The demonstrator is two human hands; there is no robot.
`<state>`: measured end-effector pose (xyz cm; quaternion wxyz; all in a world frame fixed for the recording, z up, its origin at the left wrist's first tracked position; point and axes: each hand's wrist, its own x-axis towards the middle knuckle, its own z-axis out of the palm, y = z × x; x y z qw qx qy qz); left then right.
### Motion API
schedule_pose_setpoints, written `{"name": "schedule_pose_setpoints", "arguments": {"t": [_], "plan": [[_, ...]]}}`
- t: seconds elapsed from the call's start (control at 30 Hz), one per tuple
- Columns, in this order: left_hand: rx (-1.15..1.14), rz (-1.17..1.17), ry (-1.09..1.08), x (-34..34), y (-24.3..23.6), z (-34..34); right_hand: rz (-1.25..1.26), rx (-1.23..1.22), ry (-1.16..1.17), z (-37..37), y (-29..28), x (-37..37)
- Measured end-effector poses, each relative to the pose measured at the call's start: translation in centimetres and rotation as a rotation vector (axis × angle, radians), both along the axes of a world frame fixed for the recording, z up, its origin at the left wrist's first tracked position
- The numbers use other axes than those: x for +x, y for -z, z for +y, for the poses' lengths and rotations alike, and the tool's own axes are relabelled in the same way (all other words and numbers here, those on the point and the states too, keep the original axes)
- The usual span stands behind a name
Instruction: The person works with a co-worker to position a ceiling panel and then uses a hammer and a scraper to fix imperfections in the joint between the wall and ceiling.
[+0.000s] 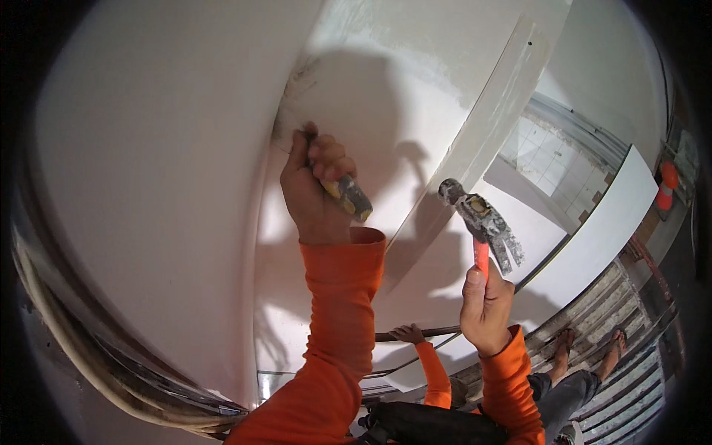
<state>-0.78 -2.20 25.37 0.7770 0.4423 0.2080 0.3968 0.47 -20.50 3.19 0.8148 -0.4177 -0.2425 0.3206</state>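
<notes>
My left hand is closed around the yellow-and-dark handle of a hand tool. Its working end points up and left at the inner corner, where the white surface has a rough grey patch; fingers and shadow hide that end, so its kind is unclear. Lower and to the right, my right hand grips a claw hammer by its orange handle. The hammer's head is up, whitened with dust, and apart from the left-hand tool. A pale board strip runs diagonally behind the hammer.
Another person's hand, in an orange sleeve, touches the surface below. A person's feet are on slatted planks at lower right. A white panel edges an opening with tiles. Pale hoses curve along the lower left.
</notes>
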Motion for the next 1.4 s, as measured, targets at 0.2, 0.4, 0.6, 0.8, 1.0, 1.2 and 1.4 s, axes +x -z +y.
{"name": "schedule_pose_setpoints", "arguments": {"t": [0.2, 0.4, 0.6, 0.8, 1.0, 1.2, 1.4], "plan": [[0.002, 0.479, 0.070, -2.2, 7.4, -5.2, 0.269, 0.121, 0.049, -0.1, -0.5, 0.1], [0.091, 0.647, -0.017, -0.2, 12.7, -9.7, 0.438, 0.160, -0.223, -0.4, -1.3, 1.5], [0.857, 0.998, -0.377, -0.6, 11.4, -7.0, 0.334, 0.101, -0.251, -2.9, 2.6, 1.7], [0.905, 0.404, -0.949, 1.1, 3.0, -0.5, 0.232, -0.301, -0.176, -11.4, 12.7, -0.5], [0.668, 0.202, -1.002, 7.0, 2.2, 0.4, 0.214, -0.483, 0.093, -19.0, 26.4, -8.6], [0.751, 0.219, -1.059, 6.4, 1.5, 1.9, 0.675, -0.601, -0.147, -23.1, 30.6, -7.9], [0.900, 0.403, -0.933, 4.8, 2.0, 2.3, 0.805, -0.917, -0.252, -25.5, 33.4, -7.0]]}}
